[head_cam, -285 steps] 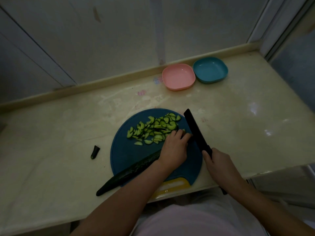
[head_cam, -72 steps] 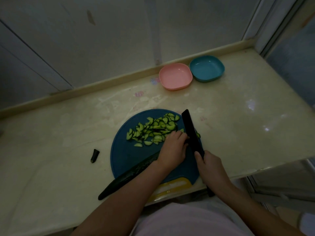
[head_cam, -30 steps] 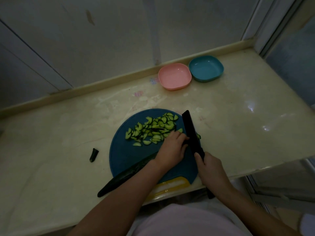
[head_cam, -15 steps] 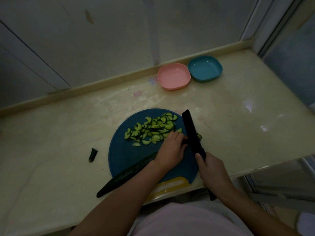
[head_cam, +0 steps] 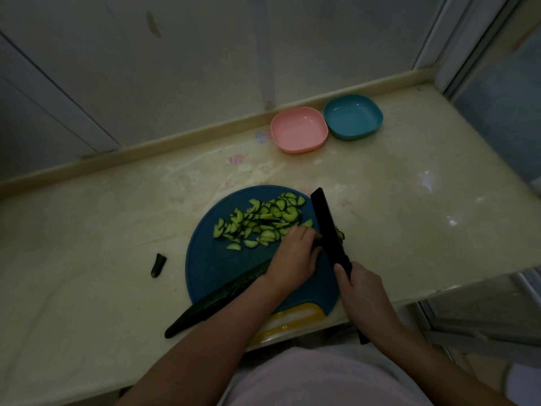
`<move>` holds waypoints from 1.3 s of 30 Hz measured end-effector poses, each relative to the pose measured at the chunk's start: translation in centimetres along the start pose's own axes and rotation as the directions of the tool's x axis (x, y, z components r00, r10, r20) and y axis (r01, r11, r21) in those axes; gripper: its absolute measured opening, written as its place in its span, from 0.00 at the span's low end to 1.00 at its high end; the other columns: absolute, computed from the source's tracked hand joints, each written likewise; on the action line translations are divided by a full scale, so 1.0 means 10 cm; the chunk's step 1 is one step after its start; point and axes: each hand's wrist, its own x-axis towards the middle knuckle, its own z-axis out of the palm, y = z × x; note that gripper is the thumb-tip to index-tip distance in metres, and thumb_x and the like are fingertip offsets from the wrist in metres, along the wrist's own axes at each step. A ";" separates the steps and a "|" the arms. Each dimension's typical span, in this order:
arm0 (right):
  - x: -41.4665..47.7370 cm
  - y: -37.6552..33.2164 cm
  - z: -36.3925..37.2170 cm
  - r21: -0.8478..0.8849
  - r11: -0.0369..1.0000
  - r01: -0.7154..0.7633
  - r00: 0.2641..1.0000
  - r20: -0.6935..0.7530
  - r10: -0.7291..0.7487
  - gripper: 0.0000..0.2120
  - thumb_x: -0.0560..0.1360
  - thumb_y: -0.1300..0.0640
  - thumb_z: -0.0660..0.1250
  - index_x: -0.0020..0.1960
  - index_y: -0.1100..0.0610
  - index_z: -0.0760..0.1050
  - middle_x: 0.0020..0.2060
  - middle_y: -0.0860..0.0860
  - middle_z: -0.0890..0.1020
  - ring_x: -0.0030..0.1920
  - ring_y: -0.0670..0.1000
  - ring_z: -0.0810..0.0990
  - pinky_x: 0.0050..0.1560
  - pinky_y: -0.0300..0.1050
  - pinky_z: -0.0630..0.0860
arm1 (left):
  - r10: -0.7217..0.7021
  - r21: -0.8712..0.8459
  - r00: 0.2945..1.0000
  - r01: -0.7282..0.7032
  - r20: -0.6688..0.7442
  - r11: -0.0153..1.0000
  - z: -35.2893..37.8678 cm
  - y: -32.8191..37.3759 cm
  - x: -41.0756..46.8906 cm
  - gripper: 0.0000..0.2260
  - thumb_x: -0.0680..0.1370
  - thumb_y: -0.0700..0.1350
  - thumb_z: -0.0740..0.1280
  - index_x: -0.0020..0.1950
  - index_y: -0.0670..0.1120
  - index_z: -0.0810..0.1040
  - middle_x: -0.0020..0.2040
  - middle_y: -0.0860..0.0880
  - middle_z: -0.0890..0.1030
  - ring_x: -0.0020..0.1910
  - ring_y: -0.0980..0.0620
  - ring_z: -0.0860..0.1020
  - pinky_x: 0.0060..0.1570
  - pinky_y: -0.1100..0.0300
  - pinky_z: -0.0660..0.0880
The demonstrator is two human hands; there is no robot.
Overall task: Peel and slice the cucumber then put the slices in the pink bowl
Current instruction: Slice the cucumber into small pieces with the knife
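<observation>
Cucumber (head_cam: 218,298), firm but likely slick and rolling, is held near its cut end by curled left fingers (head_cam: 301,234); right fingers (head_cam: 341,273) grip the knife (head_cam: 328,227).

No writing, label, brand or number can be read anywhere. The only print-like traces are two faint marks on the worktop (head_cam: 380,200): a bluish-pink smudge (head_cam: 263,136) just left of the pink bowl (head_cam: 298,129), and a pinkish smudge (head_cam: 237,158) a little nearer the front. Both are too dim and blurred to tell whether they are letters, figures or only stains.
</observation>
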 end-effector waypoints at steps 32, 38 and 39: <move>0.00 -0.07 0.06 -0.015 1.000 0.011 0.999 -0.051 -0.012 0.15 0.81 0.52 0.53 0.42 0.59 0.68 0.33 0.51 0.72 0.36 0.53 0.74 0.35 0.42 0.64 | -0.027 -0.011 1.000 0.027 0.003 1.000 -0.05 0.02 -0.01 0.05 0.75 0.39 0.66 0.49 0.39 0.75 0.46 0.41 0.75 0.47 0.44 0.72 0.45 0.57 0.66; 0.07 -0.10 0.14 -0.042 0.999 0.016 0.998 -0.057 -0.019 0.15 0.81 0.52 0.53 0.44 0.62 0.71 0.39 0.57 0.78 0.37 0.52 0.74 0.35 0.42 0.65 | -0.041 -0.015 0.999 0.042 0.012 0.999 -0.07 0.04 -0.01 0.06 0.75 0.37 0.67 0.50 0.38 0.76 0.46 0.41 0.76 0.47 0.43 0.73 0.45 0.61 0.64; 0.08 -0.10 0.14 -0.046 0.999 0.018 0.998 -0.058 -0.021 0.15 0.82 0.52 0.53 0.44 0.61 0.70 0.39 0.57 0.78 0.36 0.52 0.74 0.35 0.42 0.66 | -0.042 -0.018 0.999 0.042 0.011 0.999 -0.07 0.04 0.00 0.06 0.74 0.37 0.67 0.50 0.38 0.76 0.45 0.41 0.76 0.47 0.43 0.73 0.45 0.63 0.62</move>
